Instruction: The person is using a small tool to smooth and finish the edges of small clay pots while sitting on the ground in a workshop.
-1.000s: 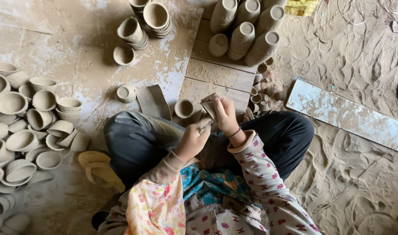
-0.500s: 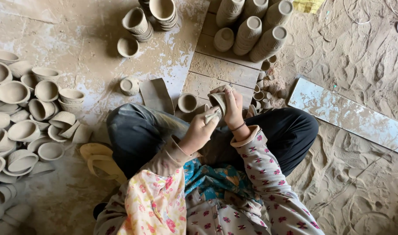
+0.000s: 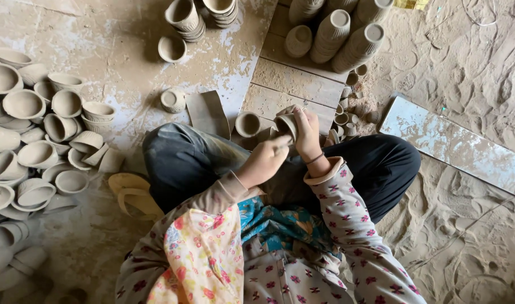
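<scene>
Dusty floor (image 3: 128,50), wood planks (image 3: 294,84); R hand (image 3: 305,132) grips clay cup (image 3: 285,125), L hand (image 3: 263,163) touching it.

The small cup (image 3: 287,125) looks like unfired clay, matt and pale grey-brown, as do the bowls (image 3: 38,129) heaped on the floor (image 3: 116,50), which is dusty, rough and patchy white. The planks (image 3: 294,84) are bare, weathered wood. The sand (image 3: 466,67) is loose and grainy. The sleeves (image 3: 201,253) are soft printed cloth; the sandals (image 3: 134,194) look rubbery and dull.
</scene>
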